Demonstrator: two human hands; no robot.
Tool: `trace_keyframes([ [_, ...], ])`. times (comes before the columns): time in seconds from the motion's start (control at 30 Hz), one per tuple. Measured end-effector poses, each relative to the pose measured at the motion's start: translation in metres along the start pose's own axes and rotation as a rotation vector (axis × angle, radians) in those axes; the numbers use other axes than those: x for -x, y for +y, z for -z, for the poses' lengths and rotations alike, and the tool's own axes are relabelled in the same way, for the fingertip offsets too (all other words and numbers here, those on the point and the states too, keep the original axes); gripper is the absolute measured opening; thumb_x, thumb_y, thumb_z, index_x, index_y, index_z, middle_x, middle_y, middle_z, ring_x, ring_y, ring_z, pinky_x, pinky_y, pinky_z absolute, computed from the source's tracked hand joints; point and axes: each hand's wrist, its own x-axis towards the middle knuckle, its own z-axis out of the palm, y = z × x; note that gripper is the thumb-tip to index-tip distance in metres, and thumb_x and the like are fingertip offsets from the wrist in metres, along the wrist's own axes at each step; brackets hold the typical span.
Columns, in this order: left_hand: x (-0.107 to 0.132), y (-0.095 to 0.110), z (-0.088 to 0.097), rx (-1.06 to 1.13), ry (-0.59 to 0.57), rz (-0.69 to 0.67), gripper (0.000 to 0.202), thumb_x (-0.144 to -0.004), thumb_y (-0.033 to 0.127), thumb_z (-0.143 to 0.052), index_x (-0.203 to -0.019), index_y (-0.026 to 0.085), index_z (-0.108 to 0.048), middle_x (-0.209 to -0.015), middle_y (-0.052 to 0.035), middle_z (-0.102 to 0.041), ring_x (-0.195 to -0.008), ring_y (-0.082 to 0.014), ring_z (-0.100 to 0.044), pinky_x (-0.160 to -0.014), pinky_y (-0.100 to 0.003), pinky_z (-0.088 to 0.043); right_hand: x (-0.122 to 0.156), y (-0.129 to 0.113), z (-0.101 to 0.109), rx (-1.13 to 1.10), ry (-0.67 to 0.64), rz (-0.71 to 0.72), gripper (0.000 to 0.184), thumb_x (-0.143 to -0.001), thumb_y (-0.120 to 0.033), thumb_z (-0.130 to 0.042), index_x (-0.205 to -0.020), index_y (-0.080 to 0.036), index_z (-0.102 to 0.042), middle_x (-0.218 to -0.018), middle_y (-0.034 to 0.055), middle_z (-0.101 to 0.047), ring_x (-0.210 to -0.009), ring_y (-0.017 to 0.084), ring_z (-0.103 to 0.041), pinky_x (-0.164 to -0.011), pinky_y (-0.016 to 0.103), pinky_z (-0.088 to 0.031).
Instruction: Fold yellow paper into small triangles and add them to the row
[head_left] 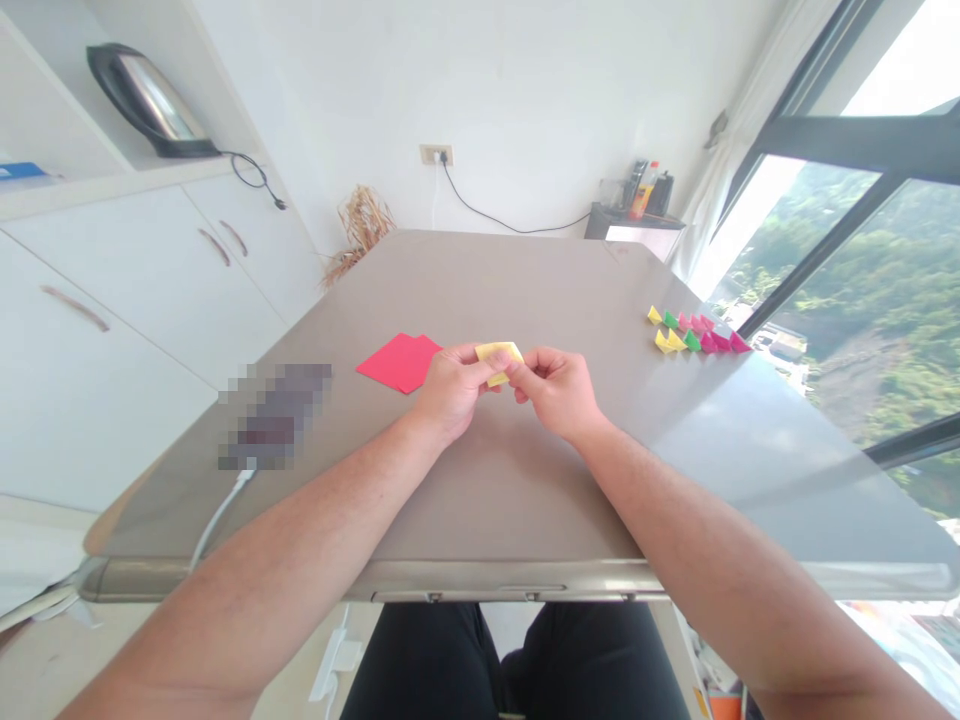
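Both hands meet over the middle of the grey table point(525, 480) and pinch a small folded yellow paper point(501, 353). My left hand point(452, 388) grips its left side with thumb and fingers closed. My right hand point(557, 388) is closed on its right side. Just left of my left hand, a stack of red paper sheets point(397, 361) lies flat on the table. At the right edge of the table sits a cluster of several small folded paper pieces point(697, 335) in yellow, green and pink.
A blurred-out object point(274, 415) with a white cable point(217, 520) lies at the table's left front. White cabinets point(112, 320) stand to the left, with a kettle point(146, 100) on a shelf. A large window point(862, 300) is on the right. A wall socket point(436, 154) is behind the table.
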Motion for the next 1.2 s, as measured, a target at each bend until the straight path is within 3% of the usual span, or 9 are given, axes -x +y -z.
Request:
trace_keyframes([
  [0.17,0.0001,-0.0034,-0.0037,-0.003,0.090,-0.062,0.025,-0.070,0.038,-0.084,-0.066,0.016,-0.072,-0.064,-0.0029,-0.063,-0.063,-0.0140,-0.055,-0.060,-0.029,-0.043,-0.0010,0.0017,-0.0008,-0.013,-0.001,-0.021,0.042,-0.080,-0.058,-0.072,-0.064,-0.020,-0.063,-0.057,0.0005,-0.062,-0.052,0.013,-0.052,-0.050,0.027,-0.038],
  [0.33,-0.0010,-0.0080,-0.0014,0.009,0.048,-0.062,0.026,-0.071,0.041,-0.084,-0.071,0.016,-0.074,-0.068,-0.0041,-0.066,-0.068,-0.0168,-0.060,-0.065,-0.032,-0.049,-0.0013,0.0026,0.0000,-0.027,-0.019,-0.018,0.043,-0.079,-0.059,-0.073,-0.065,-0.020,-0.063,-0.055,-0.0001,-0.061,-0.052,0.012,-0.052,-0.050,0.027,-0.039],
  [0.43,-0.0019,-0.0096,-0.0006,-0.011,0.089,-0.078,0.025,-0.070,0.040,-0.084,-0.071,0.016,-0.076,-0.066,-0.0032,-0.066,-0.068,-0.0172,-0.060,-0.066,-0.032,-0.049,-0.0015,0.0033,0.0007,-0.036,-0.026,-0.021,0.043,-0.079,-0.058,-0.073,-0.064,-0.020,-0.063,-0.055,-0.0004,-0.060,-0.052,0.012,-0.051,-0.051,0.027,-0.039],
  [0.73,-0.0034,-0.0058,-0.0016,0.138,0.174,-0.056,0.019,-0.064,0.028,-0.087,-0.070,0.017,-0.073,-0.069,-0.0028,-0.070,-0.067,-0.0168,-0.063,-0.066,-0.033,-0.050,-0.0010,0.0004,-0.0013,-0.049,-0.027,-0.075,0.032,-0.080,-0.045,-0.071,-0.062,-0.020,-0.063,-0.052,-0.0012,-0.059,-0.052,0.012,-0.049,-0.053,0.027,-0.039],
  [1.0,-0.0018,-0.0019,-0.0018,0.139,0.079,-0.010,0.021,-0.069,0.034,-0.084,-0.072,0.016,-0.072,-0.072,-0.0041,-0.071,-0.068,-0.0177,-0.065,-0.066,-0.034,-0.051,-0.0009,0.0033,-0.0004,-0.034,-0.032,-0.055,0.032,-0.080,-0.045,-0.071,-0.063,-0.020,-0.063,-0.053,-0.0012,-0.059,-0.051,0.011,-0.047,-0.052,0.027,-0.038],
  [1.2,-0.0018,-0.0043,-0.0020,0.062,0.178,-0.067,0.019,-0.069,0.032,-0.083,-0.070,0.016,-0.073,-0.067,-0.0024,-0.068,-0.066,-0.0152,-0.061,-0.064,-0.030,-0.048,-0.0005,0.0034,-0.0011,-0.035,-0.046,-0.046,0.032,-0.081,-0.046,-0.071,-0.063,-0.020,-0.063,-0.054,-0.0012,-0.060,-0.052,0.012,-0.050,-0.054,0.028,-0.039],
])
